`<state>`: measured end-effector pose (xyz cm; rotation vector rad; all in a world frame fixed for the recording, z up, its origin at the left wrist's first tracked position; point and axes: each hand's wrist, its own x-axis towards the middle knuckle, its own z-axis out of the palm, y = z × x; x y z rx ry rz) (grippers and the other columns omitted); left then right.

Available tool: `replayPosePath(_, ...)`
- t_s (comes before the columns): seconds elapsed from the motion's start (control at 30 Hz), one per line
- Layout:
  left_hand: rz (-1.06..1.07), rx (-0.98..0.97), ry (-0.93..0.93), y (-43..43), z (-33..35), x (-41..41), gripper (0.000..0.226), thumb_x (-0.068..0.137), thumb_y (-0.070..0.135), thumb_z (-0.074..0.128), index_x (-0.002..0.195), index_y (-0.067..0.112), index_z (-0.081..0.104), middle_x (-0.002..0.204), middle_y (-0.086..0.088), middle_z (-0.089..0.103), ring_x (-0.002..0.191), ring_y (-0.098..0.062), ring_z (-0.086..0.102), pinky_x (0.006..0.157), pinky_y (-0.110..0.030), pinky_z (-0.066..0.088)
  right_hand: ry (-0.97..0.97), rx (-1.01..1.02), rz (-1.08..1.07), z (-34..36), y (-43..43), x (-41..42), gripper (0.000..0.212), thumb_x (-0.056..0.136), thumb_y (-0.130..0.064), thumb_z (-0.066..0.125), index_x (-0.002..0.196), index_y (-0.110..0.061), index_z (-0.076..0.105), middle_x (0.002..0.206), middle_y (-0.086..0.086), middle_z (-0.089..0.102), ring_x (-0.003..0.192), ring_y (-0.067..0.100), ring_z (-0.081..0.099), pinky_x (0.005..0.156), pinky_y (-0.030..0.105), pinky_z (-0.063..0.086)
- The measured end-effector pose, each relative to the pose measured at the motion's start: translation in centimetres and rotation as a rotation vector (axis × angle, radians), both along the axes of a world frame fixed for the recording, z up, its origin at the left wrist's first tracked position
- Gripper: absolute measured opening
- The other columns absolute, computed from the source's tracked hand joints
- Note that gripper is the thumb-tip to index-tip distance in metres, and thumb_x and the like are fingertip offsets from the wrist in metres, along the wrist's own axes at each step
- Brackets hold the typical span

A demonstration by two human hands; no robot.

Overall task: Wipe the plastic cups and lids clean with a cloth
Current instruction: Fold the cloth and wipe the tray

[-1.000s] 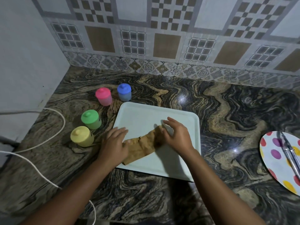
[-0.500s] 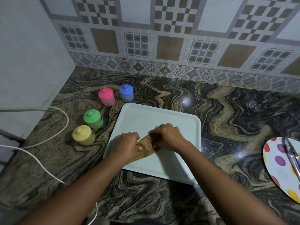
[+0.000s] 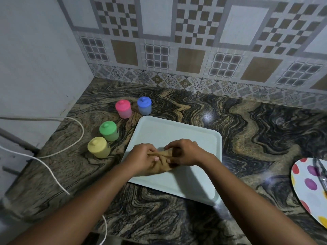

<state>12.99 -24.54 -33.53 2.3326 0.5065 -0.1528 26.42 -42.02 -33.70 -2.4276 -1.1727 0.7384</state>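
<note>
My left grip [image 3: 141, 159] and right grip [image 3: 184, 152] both clamped on bunched brown cloth [image 3: 163, 163] over pale tray [image 3: 177, 131]; yellow cup [image 3: 98, 147] just left, on counter [image 3: 247, 138].

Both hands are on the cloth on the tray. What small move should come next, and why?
Probably hold the cloth in the right hand and reach the left hand to the yellow cup. Both hands grip the bunched cloth on the tray, while that cup, lid on, stands on the counter nearest the left hand.
</note>
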Motion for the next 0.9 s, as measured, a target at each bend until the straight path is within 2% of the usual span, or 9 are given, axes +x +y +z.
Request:
replayPosePath(0.03, 0.006, -0.029, -0.024, 0.5, 0.5, -0.1, 0.013, 0.081, 0.022, 0.08, 0.086, 0.03, 0.072, 0.092, 0.012, 0.073, 0.09, -0.008, 0.067, 0.081, -0.026, 0.05, 0.038, 0.037, -0.01, 0.2, -0.2, 0.2, 0.021, 0.081, -0.049, 0.079, 0.096, -0.039, 0.068, 0.089, -0.014, 0.068, 0.088, 0.014, 0.06, 0.086, 0.04, 0.048)
replayPosePath(0.1, 0.016, -0.056, -0.068, 1.4, 1.6, -0.3, 0.016, 0.078, 0.022, 0.082, 0.079, 0.031, 0.07, 0.085, 0.014, 0.073, 0.085, -0.005, 0.068, 0.081, -0.029, 0.054, 0.125, 0.14, -0.028, 1.0, -0.4, 0.2, 0.021, 0.082, -0.045, 0.081, 0.078, -0.034, 0.064, 0.07, -0.012, 0.062, 0.069, 0.009, 0.056, 0.071, 0.033, 0.05)
replayPosePath(0.27, 0.096, -0.059, -0.172, 3.0, 5.8, -1.7, 0.013, 0.079, 0.018, 0.082, 0.079, 0.024, 0.071, 0.08, 0.011, 0.072, 0.08, -0.003, 0.067, 0.077, -0.026, 0.053, 0.231, 0.367, -0.025, 4.9, 0.7, -1.0, 0.024, 0.085, -0.034, 0.084, 0.081, -0.014, 0.07, 0.066, -0.007, 0.058, 0.059, 0.007, 0.05, 0.058, 0.027, 0.041)
replayPosePath(0.4, 0.136, 0.009, -0.28, 4.4, 9.6, -4.0, 0.013, 0.076, 0.025, 0.08, 0.078, 0.031, 0.069, 0.078, 0.016, 0.071, 0.079, 0.002, 0.065, 0.075, -0.024, 0.052, 0.275, 0.534, 0.019, 8.2, 3.2, -2.4, 0.021, 0.089, -0.031, 0.082, 0.081, -0.015, 0.071, 0.06, -0.014, 0.057, 0.054, 0.0, 0.046, 0.053, 0.018, 0.036)
replayPosePath(0.47, 0.139, 0.055, -0.333, 5.6, 12.0, -5.5, 0.014, 0.074, 0.029, 0.077, 0.077, 0.037, 0.067, 0.08, 0.021, 0.07, 0.08, 0.002, 0.066, 0.076, -0.026, 0.052, 0.215, 0.607, 0.05, 9.7, 4.8, -2.8, 0.015, 0.089, -0.027, 0.082, 0.084, -0.018, 0.072, 0.062, -0.015, 0.059, 0.056, 0.0, 0.049, 0.055, 0.017, 0.037)
replayPosePath(0.57, 0.134, 0.102, -0.392, 7.4, 16.0, -7.9, 0.015, 0.081, 0.021, 0.077, 0.085, 0.034, 0.071, 0.083, 0.021, 0.071, 0.083, 0.005, 0.066, 0.078, -0.02, 0.052, 0.193, 0.693, 0.092, 12.7, 8.0, -3.6, 0.013, 0.088, -0.017, 0.082, 0.093, -0.029, 0.078, 0.083, -0.014, 0.076, 0.075, -0.001, 0.069, 0.068, 0.015, 0.049)
replayPosePath(0.67, 0.123, 0.199, -0.411, 9.6, 20.1, -10.2, 0.008, 0.085, 0.023, 0.073, 0.092, 0.028, 0.075, 0.087, 0.016, 0.073, 0.083, 0.005, 0.066, 0.073, -0.014, 0.052, 0.216, 0.776, 0.156, 15.5, 12.0, -4.0, 0.013, 0.09, -0.012, 0.08, 0.095, -0.023, 0.081, 0.091, -0.007, 0.08, 0.086, 0.008, 0.076, 0.075, 0.03, 0.061)
replayPosePath(0.73, 0.118, 0.326, -0.467, 11.5, 22.5, -11.5, 0.016, 0.085, 0.016, 0.069, 0.094, 0.026, 0.076, 0.094, 0.012, 0.073, 0.086, 0.001, 0.066, 0.077, -0.02, 0.054, 0.141, 0.851, 0.241, 17.4, 15.0, -4.2, 0.011, 0.09, -0.015, 0.079, 0.096, -0.024, 0.082, 0.091, -0.009, 0.08, 0.088, 0.008, 0.076, 0.078, 0.041, 0.063)
replayPosePath(0.9, 0.112, 0.745, -0.606, 17.0, 28.9, -14.4, 0.025, 0.083, 0.002, 0.066, 0.103, 0.014, 0.076, 0.107, 0.002, 0.071, 0.097, -0.005, 0.064, 0.089, -0.021, 0.052, -0.176, 1.17, 0.525, 24.4, 23.7, -5.3, 0.017, 0.081, -0.014, 0.086, 0.096, -0.022, 0.082, 0.099, -0.008, 0.079, 0.091, 0.006, 0.075, 0.077, 0.03, 0.063)
